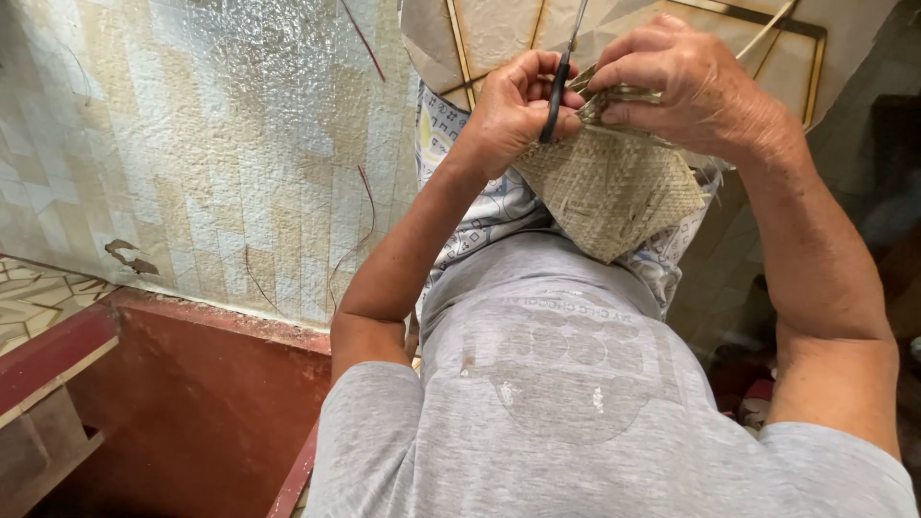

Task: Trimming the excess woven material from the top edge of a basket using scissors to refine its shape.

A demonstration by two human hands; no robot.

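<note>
floor: patterned vinyl sheet, worn and scuffed; a few thin reddish strands lie loose on it, about four that I can count.
step edge: red painted ledge runs along the lower left.
left hand: left hand clenched around the handles of the scissors; one pair only, dark handles, blades pointing up and away.
woven piece: one woven mat piece, straw-coloured, held in front of the chest over the lap, one corner pointing down toward the grey shirt.
right hand: right hand pinching the top edge of the woven mat piece, fingers curled tight on a bunch of loose strip ends just beside the scissors.
progress: the body of the weave looks finished and tight; I judge the work is at the trimming of the top edge. Loose ends show only where the fingers grip, so little seems left, though the far edge is hidden behind the hands.
lap: patterned blue-and-white cloth under the weave.
count: two hands, one pair of scissors, one woven piece.
</note>
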